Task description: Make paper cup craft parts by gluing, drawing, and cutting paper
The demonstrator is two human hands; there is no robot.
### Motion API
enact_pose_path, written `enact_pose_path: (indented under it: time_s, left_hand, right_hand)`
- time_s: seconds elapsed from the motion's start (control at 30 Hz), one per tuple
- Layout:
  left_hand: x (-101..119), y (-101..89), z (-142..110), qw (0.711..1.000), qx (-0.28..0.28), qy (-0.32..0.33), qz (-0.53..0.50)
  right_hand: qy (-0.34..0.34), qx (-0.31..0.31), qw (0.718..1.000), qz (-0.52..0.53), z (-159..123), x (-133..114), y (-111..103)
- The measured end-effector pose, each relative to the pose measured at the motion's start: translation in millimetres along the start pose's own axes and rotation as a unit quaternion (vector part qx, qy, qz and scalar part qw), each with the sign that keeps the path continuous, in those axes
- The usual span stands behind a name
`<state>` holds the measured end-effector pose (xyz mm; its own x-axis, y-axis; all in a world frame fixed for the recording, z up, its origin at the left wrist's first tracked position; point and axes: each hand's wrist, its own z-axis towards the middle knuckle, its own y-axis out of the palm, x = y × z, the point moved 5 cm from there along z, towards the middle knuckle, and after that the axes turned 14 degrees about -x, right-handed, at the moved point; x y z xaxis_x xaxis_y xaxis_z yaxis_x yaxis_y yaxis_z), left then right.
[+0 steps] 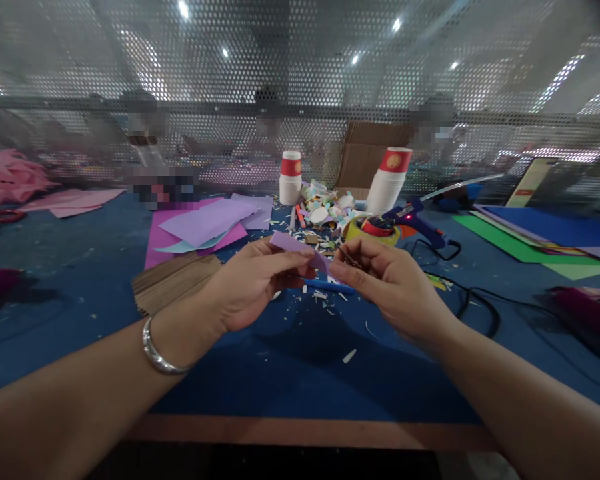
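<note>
My left hand pinches a small strip of light purple paper between thumb and fingers. The strip slants down to the right, towards my right hand. My right fingers are closed around a thin, dark, pointed tool; its exact kind is mostly hidden by the fingers. The right thumb tip is at the paper's lower right end. Both hands are above the blue tabletop. A blue stick-like object lies beneath them among small paper scraps.
Beyond the hands are a scrap pile, stacked paper cups, a taller cup stack and a glue gun by yellow tape. Purple sheets and cardboard lie left. Coloured sheets and a black cable lie right.
</note>
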<state>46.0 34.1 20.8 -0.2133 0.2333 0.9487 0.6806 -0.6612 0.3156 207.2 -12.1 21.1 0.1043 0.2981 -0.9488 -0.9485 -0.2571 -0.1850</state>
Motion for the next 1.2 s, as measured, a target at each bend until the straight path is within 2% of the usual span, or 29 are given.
enact_pose_path:
  time_s: [0.13, 0.33, 0.43, 0.63, 0.77, 0.83, 1.0, 1.2]
  left_hand:
    - [1, 2.9, -1, 0.999, -0.037, -0.003, -0.004]
    - [19, 5.2, -3, 0.982, -0.182, 0.039, 0.039]
    - [23, 3.5, -3, 0.974, -0.206, 0.051, 0.076]
    - [24, 1.5, -2, 0.969, -0.189, 0.075, 0.142]
    - [23, 2.8, -2, 0.967, -0.197, 0.088, 0.139]
    - [23, 2.2, -2, 0.969, -0.179, 0.092, 0.143]
    - [21, -3.5, 0, 0.983, -0.083, 0.070, 0.148]
    - [15, -0.9, 0, 0.991, -0.073, 0.040, 0.109]
  right_hand:
    - [0.035, -0.024, 0.995, 0.091, 0, 4, 3]
    - [0.084, -0.075, 0.967, 0.228, -2, 3, 9]
    - [0.097, -0.096, 0.959, 0.248, -4, 4, 11]
    - [0.101, -0.117, 0.958, 0.243, -4, 6, 14]
    - [0.092, -0.109, 0.967, 0.213, -3, 6, 13]
    - [0.075, -0.100, 0.977, 0.171, -3, 5, 12]
    - [0.005, -0.066, 0.996, 0.055, -3, 1, 7]
    - [-0.018, -0.020, 0.997, -0.077, -3, -4, 0]
